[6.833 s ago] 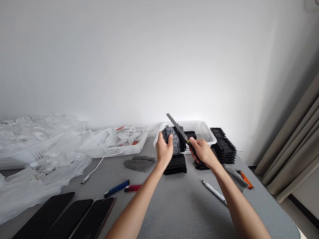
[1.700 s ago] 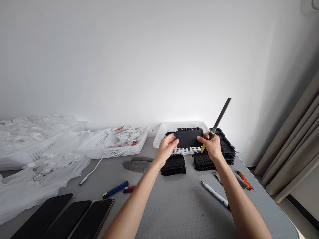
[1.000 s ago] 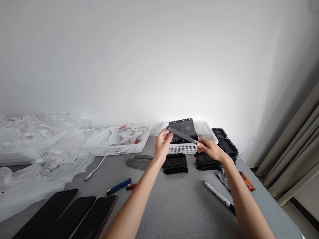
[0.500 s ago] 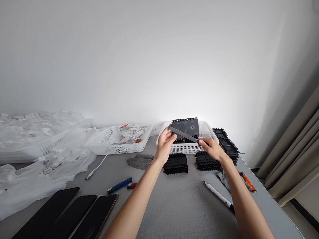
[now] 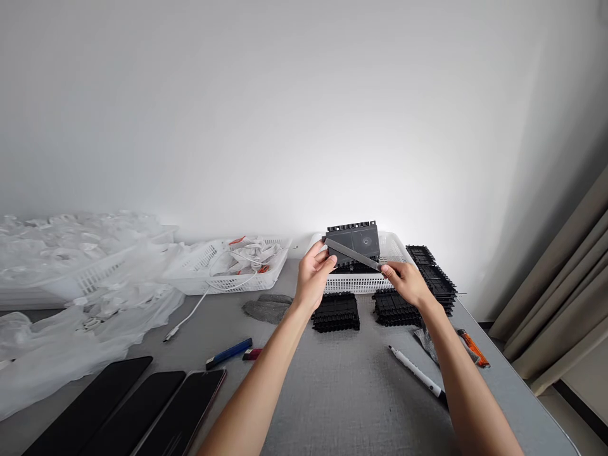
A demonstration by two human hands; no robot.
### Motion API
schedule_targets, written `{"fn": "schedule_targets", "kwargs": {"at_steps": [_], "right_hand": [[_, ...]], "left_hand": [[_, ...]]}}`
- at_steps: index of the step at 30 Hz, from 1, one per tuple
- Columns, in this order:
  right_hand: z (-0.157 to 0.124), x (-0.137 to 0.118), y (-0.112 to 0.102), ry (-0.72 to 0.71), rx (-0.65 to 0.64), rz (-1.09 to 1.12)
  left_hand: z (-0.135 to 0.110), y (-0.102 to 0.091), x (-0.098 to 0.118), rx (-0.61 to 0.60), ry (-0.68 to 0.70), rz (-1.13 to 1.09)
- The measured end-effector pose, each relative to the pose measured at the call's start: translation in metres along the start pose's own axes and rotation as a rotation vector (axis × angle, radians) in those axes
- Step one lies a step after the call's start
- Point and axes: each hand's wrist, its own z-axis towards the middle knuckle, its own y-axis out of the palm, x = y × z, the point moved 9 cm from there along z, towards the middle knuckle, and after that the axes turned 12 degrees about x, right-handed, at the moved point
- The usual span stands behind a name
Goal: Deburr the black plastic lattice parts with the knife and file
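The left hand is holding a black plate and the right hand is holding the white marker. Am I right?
Not quite: the right hand is holding a flat grey file, not the white marker, which lies on the table. The head view shows this. The left hand is holding a black plate, as you said.

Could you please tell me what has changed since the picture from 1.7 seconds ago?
The right hand's grip let go of the black plate but kept the file, whose blade swung down from pointing up and right to slant leftward across the plate. The plate moved left and slightly up, held by the left hand's grip. The marker and the basket stayed put.
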Motion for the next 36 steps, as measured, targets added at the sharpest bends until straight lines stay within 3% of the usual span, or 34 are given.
{"fn": "schedule_targets", "kwargs": {"at_steps": [8,13,29,32,36], "right_hand": [[0.001,0.002,-0.006,-0.001,0.001,-0.047],[0.000,0.007,-0.013,0.023,-0.011,-0.093],[-0.001,0.010,-0.017,0.029,-0.023,-0.104],[0.000,0.020,-0.019,0.058,-0.016,-0.022],[0.003,0.029,-0.022,0.176,0.112,0.274]], "left_hand": [[0.002,-0.003,-0.004,0.028,0.008,0.001],[0.007,-0.015,-0.014,0.123,-0.039,-0.008],[0.010,-0.022,-0.006,0.137,0.006,-0.015],[0.011,-0.024,-0.004,0.166,-0.001,-0.051],[0.010,-0.024,-0.003,0.197,-0.016,-0.067]]}}
